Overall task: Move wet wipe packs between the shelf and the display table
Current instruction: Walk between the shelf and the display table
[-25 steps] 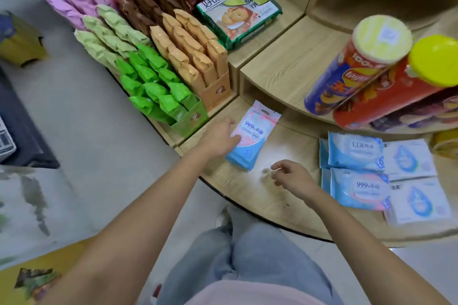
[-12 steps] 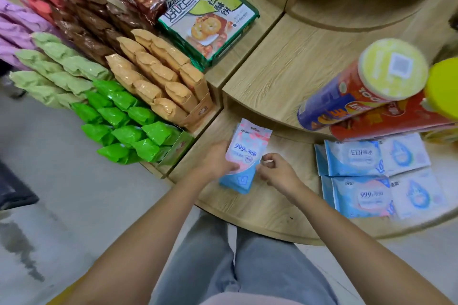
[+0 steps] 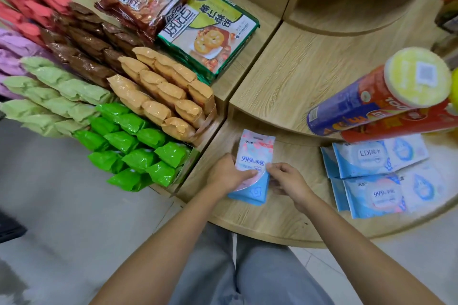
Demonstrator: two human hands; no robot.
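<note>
Evidently the job is part-way through, seen from the head camera: a cluster of other packs [image 3: 371,190] lies flat in two rows on the lowest wooden surface [image 3: 272,223], under the overhang where two chip cans [image 3: 376,104] lie on their sides. One wipe pack [image 3: 254,156] is being handled on its own, near the surface's left end and well apart from that cluster. I judge this pack to be the one in transit. Whether it is being set down or picked up cannot be told, nor how many packs are left to move. The pack points away from the person, with its blue lower end toward the body. It seems to lie on or just above the wood, and I cannot tell which. The left hand [image 3: 226,177] comes in from the lower left, forearm stretched out; its grip is closed on the pack's left edge, thumb across the printed face. The right hand [image 3: 288,181] reaches in from the lower right, and its grip pinches the pack's right edge between thumb and forefinger. Green snack bags [image 3: 138,146] sit in a box just left of the hands.
</note>
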